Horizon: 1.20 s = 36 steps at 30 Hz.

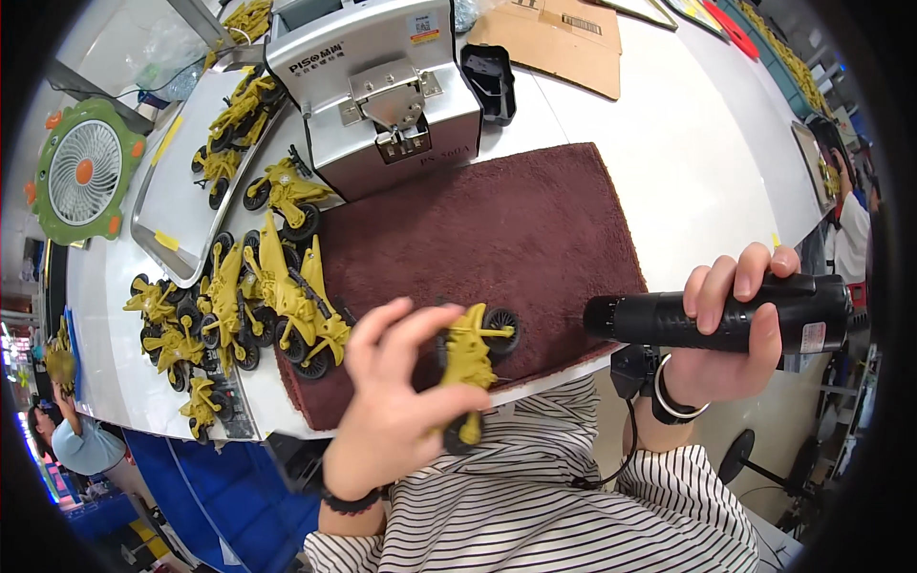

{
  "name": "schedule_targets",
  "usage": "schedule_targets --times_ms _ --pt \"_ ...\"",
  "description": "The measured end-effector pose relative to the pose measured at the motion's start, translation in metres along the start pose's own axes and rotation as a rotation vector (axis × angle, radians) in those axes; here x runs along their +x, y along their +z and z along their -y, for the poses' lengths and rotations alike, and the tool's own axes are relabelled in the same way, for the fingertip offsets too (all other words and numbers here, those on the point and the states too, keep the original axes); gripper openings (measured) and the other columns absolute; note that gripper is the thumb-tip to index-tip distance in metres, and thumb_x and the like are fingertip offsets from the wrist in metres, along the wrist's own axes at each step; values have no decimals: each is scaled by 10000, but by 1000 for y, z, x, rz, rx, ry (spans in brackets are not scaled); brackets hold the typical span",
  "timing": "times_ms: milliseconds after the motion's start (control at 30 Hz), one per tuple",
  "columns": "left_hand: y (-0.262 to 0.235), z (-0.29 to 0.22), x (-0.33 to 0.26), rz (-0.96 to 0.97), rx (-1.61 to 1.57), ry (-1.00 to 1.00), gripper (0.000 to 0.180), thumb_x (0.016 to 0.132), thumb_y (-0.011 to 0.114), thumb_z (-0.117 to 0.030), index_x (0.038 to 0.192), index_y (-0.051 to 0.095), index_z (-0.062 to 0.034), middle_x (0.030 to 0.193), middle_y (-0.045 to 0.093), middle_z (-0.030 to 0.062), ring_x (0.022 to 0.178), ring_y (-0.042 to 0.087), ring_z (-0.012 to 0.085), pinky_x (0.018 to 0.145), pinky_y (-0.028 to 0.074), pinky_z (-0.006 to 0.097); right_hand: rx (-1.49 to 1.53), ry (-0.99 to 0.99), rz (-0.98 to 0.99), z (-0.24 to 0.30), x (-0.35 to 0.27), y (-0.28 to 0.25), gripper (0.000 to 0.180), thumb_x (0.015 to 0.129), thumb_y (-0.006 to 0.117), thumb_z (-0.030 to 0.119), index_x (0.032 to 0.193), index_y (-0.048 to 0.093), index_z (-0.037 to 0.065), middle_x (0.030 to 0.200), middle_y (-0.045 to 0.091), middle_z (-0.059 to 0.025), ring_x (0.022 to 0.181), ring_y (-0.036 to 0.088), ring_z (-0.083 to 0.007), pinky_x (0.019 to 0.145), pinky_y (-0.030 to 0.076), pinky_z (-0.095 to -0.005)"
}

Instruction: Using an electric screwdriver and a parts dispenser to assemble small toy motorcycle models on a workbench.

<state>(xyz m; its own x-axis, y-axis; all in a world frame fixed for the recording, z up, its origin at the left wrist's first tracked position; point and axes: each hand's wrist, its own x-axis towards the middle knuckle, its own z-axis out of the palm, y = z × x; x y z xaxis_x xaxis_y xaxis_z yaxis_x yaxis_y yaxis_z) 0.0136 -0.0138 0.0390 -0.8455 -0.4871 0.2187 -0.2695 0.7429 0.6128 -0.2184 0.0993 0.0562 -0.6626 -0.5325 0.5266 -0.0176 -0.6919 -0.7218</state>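
- Two hands are busy: the left hand (396,401) pinches a yellow toy motorcycle (470,368) between thumb and fingertips, nose-up above the near edge of the maroon mat (516,229).
- The right hand (731,334) is clenched round a black electric screwdriver (712,315), its tip pointing at the toy's wheel, just apart.
- Such a light pinch could let the toy twist or drop if the tool pushes.
- A pile of finished motorcycles (244,306) lies left; a swinging elbow might scatter it.
- The grey machine (382,95) stands well clear.

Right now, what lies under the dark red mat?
The dark red mat lies on the white table, which shows around it. Whatever is beneath its middle is covered and cannot be seen.
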Motion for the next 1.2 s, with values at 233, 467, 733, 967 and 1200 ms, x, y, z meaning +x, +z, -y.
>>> schedule_targets --times_ms 233,467,733,967,1200 --pt "-12 -3 -32 -106 32 -270 421 639 511 91 1003 652 -68 1275 461 198 1167 443 368 970 357 426 -1 -10 -23 1 1 -2 368 831 547 141 1149 400 29 884 498 -115 554 517 -164 554 443 -308" --pt "33 -1 -15 -253 262 -308 543 638 730 -120 1157 588 -43 1130 576 97 1068 500 286 925 361 399 0 -56 197 11 7 0 396 820 571 107 1163 386 35 896 480 -95 563 508 -161 560 423 -300" --pt "35 2 -14 -100 -6 -103 591 544 780 -194 1112 652 -94 1047 578 46 982 504 258 856 380 389 157 124 301 30 26 44 333 695 634 7 894 368 36 808 497 -38 543 553 -140 563 472 -270" --pt "33 3 -18 -24 -19 -133 573 569 785 -206 1122 658 -128 1074 562 29 1003 482 248 863 359 388 151 141 382 13 28 47 336 686 649 14 822 346 56 799 512 -43 518 570 -150 540 494 -277" --pt "39 6 -20 -136 -34 -118 525 570 788 -193 1082 683 -145 1002 572 12 961 485 241 825 378 380 32 266 439 22 30 45 287 668 675 31 803 424 70 702 518 -46 518 568 -146 577 500 -243"
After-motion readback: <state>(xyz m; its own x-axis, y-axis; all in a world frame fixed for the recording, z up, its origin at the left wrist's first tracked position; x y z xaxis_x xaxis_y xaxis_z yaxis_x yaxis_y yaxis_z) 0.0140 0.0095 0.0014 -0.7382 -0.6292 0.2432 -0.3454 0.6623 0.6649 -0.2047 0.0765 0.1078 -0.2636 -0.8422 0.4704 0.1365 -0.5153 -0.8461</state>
